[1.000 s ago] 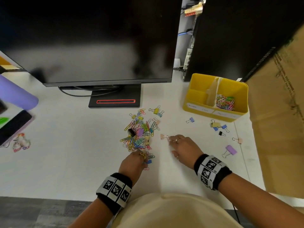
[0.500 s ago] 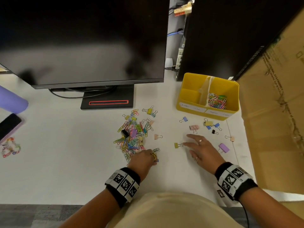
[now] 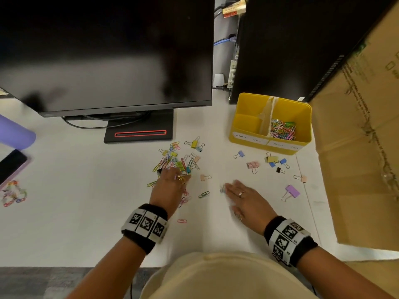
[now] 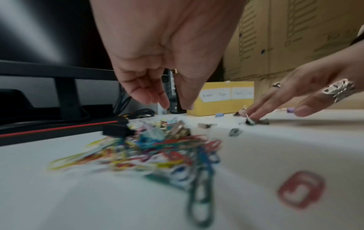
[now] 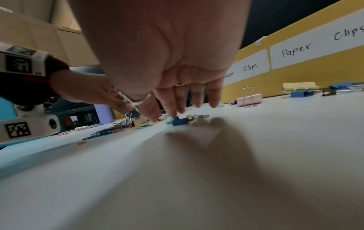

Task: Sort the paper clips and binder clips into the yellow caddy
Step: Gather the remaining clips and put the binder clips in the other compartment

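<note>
While the left grip (image 3: 170,186) hangs loosely curled, empty, over the pile (image 3: 177,160), the right grip (image 3: 244,197) lies flat, fingertips touching a blue clip (image 5: 180,121) at its 11 o'clock.

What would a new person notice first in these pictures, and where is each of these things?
The eye goes first to the bright heap of mixed clips on the white desk in front of the monitor stand, with the left hand reaching into its near edge. Next comes the yellow caddy at the back right, with coloured paper clips in its right compartment. The right hand lies flat between them.
</note>
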`<act>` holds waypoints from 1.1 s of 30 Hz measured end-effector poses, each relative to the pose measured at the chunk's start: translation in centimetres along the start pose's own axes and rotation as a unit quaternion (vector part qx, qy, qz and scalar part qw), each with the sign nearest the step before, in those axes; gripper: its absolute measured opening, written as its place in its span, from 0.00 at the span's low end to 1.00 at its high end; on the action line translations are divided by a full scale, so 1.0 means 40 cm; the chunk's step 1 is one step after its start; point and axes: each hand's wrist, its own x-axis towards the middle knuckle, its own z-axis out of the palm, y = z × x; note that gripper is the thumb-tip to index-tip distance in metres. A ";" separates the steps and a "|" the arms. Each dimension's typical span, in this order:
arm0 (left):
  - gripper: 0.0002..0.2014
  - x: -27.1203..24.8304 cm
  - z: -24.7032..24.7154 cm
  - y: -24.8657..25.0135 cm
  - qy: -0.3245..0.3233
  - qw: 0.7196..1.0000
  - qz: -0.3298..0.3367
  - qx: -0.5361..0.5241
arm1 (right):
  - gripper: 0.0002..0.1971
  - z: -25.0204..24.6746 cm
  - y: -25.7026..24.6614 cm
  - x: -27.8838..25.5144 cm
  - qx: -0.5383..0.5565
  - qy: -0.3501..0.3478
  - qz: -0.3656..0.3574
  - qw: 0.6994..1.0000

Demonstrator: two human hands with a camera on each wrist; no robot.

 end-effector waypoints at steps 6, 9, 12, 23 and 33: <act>0.18 0.024 -0.014 -0.027 -0.090 0.991 -0.057 0.087 | 0.30 -0.029 -0.005 0.044 -0.024 -0.006 0.149 0.989; 0.17 0.040 -0.003 -0.024 -0.096 0.985 -0.047 0.136 | 0.27 -0.046 -0.034 0.082 -0.041 0.004 0.082 0.996; 0.13 0.048 0.004 -0.024 -0.072 0.988 -0.027 0.134 | 0.24 -0.042 -0.063 0.126 0.015 -0.016 0.027 0.999; 0.07 0.039 -0.080 -0.073 0.089 0.962 -0.140 -0.215 | 0.26 -0.073 -0.032 0.180 -0.063 -0.110 0.081 0.989; 0.08 -0.002 -0.081 -0.199 0.092 0.926 -0.291 -0.222 | 0.21 -0.060 -0.209 0.233 0.097 -0.133 -0.119 0.979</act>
